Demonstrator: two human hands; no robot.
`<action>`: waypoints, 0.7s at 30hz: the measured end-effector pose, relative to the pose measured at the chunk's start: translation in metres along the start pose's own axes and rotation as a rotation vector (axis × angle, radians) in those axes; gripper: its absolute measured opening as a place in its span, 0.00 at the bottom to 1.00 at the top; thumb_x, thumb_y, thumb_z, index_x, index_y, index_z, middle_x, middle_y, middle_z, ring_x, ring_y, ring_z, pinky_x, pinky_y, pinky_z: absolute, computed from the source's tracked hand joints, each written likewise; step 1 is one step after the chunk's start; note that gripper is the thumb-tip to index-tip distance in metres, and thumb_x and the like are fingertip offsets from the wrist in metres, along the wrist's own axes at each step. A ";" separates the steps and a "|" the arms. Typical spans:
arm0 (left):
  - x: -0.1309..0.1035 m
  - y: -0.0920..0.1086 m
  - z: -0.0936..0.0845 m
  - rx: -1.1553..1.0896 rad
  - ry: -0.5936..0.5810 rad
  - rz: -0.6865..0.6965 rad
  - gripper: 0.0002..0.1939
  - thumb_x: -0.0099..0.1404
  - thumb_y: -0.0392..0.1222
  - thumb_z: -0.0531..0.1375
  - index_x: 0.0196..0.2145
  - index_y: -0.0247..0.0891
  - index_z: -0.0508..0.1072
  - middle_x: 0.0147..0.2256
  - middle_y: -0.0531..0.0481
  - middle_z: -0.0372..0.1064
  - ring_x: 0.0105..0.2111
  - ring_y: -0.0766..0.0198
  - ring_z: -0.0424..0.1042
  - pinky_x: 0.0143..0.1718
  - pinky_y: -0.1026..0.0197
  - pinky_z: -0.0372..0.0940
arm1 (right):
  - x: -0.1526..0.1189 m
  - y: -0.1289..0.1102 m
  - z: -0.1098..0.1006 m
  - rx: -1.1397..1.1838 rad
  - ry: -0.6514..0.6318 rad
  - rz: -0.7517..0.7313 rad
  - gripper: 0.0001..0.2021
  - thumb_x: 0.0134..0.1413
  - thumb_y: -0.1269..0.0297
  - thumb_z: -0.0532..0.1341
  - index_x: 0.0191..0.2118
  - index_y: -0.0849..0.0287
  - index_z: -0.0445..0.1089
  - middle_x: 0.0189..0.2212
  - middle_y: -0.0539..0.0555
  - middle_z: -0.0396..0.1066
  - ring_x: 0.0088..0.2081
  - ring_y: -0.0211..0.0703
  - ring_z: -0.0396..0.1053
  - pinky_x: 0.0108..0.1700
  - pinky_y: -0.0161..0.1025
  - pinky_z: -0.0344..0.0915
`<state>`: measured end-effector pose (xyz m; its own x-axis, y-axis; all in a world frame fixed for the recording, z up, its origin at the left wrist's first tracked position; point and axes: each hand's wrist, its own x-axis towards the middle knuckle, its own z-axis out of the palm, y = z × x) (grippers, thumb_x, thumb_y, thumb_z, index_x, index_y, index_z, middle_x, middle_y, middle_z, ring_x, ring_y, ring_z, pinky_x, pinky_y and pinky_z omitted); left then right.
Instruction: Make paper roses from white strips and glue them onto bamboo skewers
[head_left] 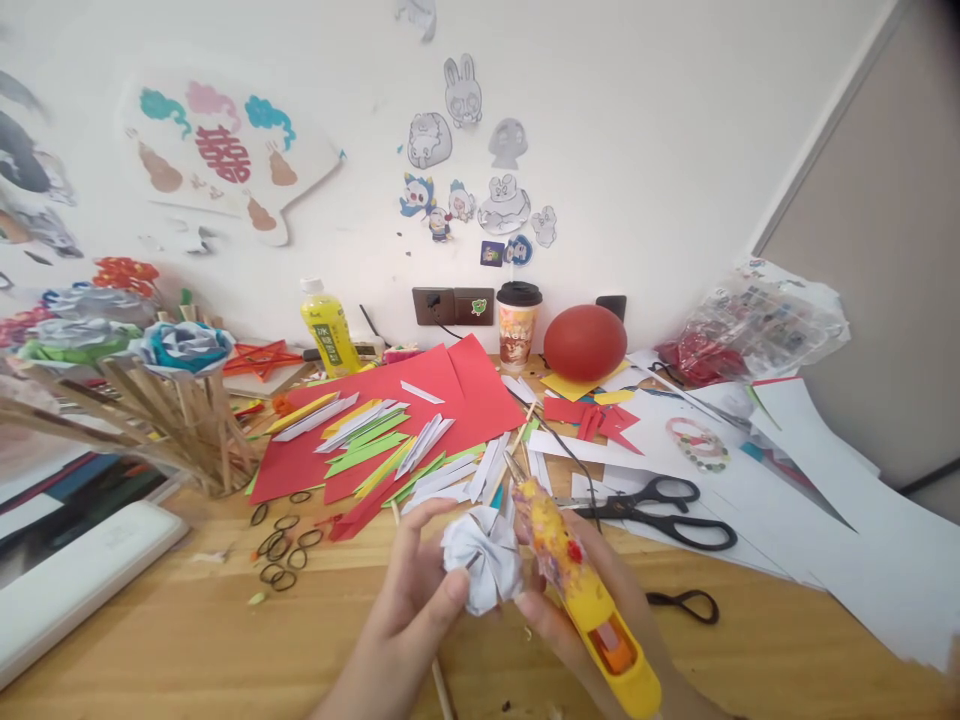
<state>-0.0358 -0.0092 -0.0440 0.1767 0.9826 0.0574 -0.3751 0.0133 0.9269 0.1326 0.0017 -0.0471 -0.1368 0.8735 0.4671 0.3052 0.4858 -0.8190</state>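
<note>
A white folded paper flower (482, 560) is held in front of me, above the table. My left hand (424, 590) grips its left side, with the thumb on the folds. A yellow glue gun (581, 590), its body spotted with glue and its tip pointing up and to the left, rests in my right hand (559, 620). Fingertips of that hand also touch the flower's right edge. Below the flower, part of a thin wooden stick (442, 690) shows at the bottom.
Folded paper strips (375, 440) lie on red sheets (442, 380). Black scissors (660, 515) and white paper (862, 530) are at the right. Rubber bands (277, 545), a bottle (330, 330), a cup (518, 325), a red balloon (585, 343) and paper flowers (184, 345) surround the work.
</note>
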 end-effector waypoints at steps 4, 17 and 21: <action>0.002 0.002 0.001 -0.025 0.071 -0.079 0.13 0.62 0.49 0.57 0.45 0.48 0.69 0.35 0.52 0.71 0.31 0.65 0.67 0.34 0.62 0.63 | -0.001 -0.001 0.000 -0.007 0.027 0.032 0.10 0.49 0.63 0.60 0.40 0.49 0.65 0.29 0.48 0.69 0.26 0.42 0.68 0.28 0.38 0.68; -0.005 -0.004 -0.004 0.033 -0.108 -0.091 0.31 0.55 0.55 0.62 0.55 0.48 0.63 0.56 0.46 0.62 0.56 0.48 0.60 0.54 0.51 0.57 | -0.004 0.002 0.003 -0.022 -0.071 0.139 0.06 0.45 0.64 0.60 0.33 0.54 0.65 0.30 0.50 0.72 0.31 0.43 0.71 0.33 0.38 0.67; -0.005 -0.006 0.000 0.072 -0.144 -0.086 0.33 0.54 0.51 0.64 0.56 0.48 0.60 0.53 0.46 0.65 0.52 0.51 0.65 0.52 0.54 0.60 | -0.003 0.000 0.006 0.017 -0.122 0.114 0.05 0.45 0.67 0.60 0.32 0.55 0.65 0.30 0.50 0.71 0.31 0.42 0.71 0.32 0.35 0.66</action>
<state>-0.0348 -0.0141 -0.0496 0.3357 0.9416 0.0242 -0.2878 0.0780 0.9545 0.1277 -0.0005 -0.0500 -0.2155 0.9199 0.3277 0.3099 0.3827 -0.8704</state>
